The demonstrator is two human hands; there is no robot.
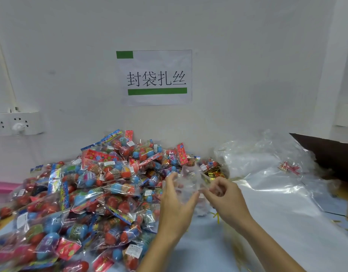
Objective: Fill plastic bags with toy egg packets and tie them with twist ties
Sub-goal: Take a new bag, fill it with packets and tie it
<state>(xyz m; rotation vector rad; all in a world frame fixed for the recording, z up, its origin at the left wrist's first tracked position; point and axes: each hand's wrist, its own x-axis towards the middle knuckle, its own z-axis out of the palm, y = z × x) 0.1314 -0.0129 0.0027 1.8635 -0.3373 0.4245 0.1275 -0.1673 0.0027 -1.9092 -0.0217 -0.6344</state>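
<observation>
Head view: left hand (176, 201) and right hand (226, 197) raised, fingers pinching clear plastic bag (190, 181).

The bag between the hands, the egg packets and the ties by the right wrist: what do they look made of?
Bag: thin clear plastic film, glossy, crinkled, see-through; both hands pinch it.
Egg packets: shiny clear film with printed headers; eggs inside look like hard smooth plastic.
Ties: thin yellow strips, likely foil-coated wire; too blurred to confirm.

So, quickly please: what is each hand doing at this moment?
Left hand: fingers hold the clear plastic bag.
Right hand: fingers pinch the same bag at its other side.
</observation>
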